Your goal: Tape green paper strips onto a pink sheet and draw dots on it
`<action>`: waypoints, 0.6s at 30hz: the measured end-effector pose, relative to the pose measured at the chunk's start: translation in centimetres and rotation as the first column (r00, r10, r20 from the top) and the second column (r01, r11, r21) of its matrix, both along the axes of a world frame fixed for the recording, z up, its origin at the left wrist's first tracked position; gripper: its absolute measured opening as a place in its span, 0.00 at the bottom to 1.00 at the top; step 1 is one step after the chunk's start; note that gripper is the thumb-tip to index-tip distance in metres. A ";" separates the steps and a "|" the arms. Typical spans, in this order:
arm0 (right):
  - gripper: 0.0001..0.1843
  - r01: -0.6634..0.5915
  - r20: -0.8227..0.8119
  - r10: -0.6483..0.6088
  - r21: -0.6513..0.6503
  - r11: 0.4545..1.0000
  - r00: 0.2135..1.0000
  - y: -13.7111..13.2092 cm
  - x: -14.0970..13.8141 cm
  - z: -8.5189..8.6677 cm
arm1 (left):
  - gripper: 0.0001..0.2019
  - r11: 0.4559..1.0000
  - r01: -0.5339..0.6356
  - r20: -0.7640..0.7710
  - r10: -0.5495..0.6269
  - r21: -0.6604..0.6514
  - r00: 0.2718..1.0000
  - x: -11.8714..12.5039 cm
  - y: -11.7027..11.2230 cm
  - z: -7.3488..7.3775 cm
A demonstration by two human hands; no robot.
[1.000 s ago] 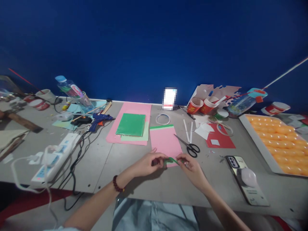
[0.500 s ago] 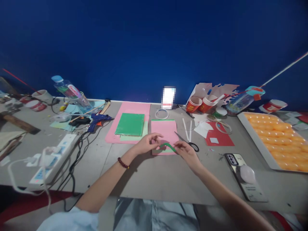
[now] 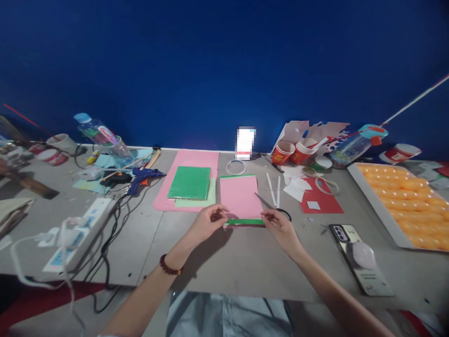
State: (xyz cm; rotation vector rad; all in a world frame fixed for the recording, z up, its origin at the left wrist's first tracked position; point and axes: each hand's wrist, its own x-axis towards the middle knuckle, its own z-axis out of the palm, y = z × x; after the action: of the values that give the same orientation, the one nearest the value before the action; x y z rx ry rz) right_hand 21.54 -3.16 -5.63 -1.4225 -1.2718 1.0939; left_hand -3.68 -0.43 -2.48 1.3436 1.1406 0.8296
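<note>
A narrow green paper strip (image 3: 245, 222) stretches straight between my two hands, over the near edge of a pink paper sheet (image 3: 240, 194). My left hand (image 3: 212, 221) pinches the strip's left end, and my right hand (image 3: 280, 228) pinches its right end. Along the sheet's far edge runs another green strip (image 3: 237, 176). Scissors (image 3: 267, 201) lie across the sheet's right side, their black handle partly behind my right hand. I cannot tell whether the held strip touches the sheet.
Left of the sheet, a green paper pack (image 3: 190, 183) rests on pink paper. Farther left are a blue glue gun (image 3: 144, 178) and a white power strip (image 3: 79, 234) with cables. To the right lie red paper (image 3: 324, 204), a phone (image 3: 361, 262) and a tray of orange balloon-like shapes (image 3: 377, 219).
The green strip, bowed upward before, is now pulled straight. Both hands have moved nearer to me and slightly apart, bringing it over the pink sheet's near edge.
</note>
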 end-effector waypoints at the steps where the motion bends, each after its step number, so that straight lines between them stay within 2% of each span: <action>1: 0.20 0.000 0.005 0.000 -0.002 1.000 1.000 -0.2 0.0 -0.1 | 0.10 1.000 -0.005 -0.019 0.005 0.005 1.000 0.1 -0.2 -0.3; 4: 0.18 -0.001 0.024 0.001 -0.001 1.000 1.000 -0.8 0.1 -0.2 | 0.08 0.999 -0.041 -0.052 0.041 0.013 0.998 0.2 -0.6 -0.7; 7: 0.17 -0.002 0.058 0.002 0.001 1.000 0.998 -1.1 0.3 0.0 | 0.09 0.998 -0.067 -0.028 0.067 0.006 0.997 0.1 -0.8 -0.7; 13: 0.14 -0.011 0.117 0.006 0.043 0.999 0.993 -0.8 0.8 0.7 | 0.17 1.000 -0.007 0.030 0.007 -0.008 1.000 0.2 -1.0 -0.6; 18: 0.13 -0.044 0.180 0.038 0.029 0.999 0.983 -0.4 1.6 1.2 | 0.22 0.998 0.044 0.008 -0.044 -0.048 0.999 0.2 -1.2 -0.6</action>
State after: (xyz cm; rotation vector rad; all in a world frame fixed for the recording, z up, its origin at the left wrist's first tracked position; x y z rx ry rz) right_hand 23.09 -3.59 -4.42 -1.5027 -1.4461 0.9843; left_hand -3.44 -1.66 -3.12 1.3205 1.1145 0.7699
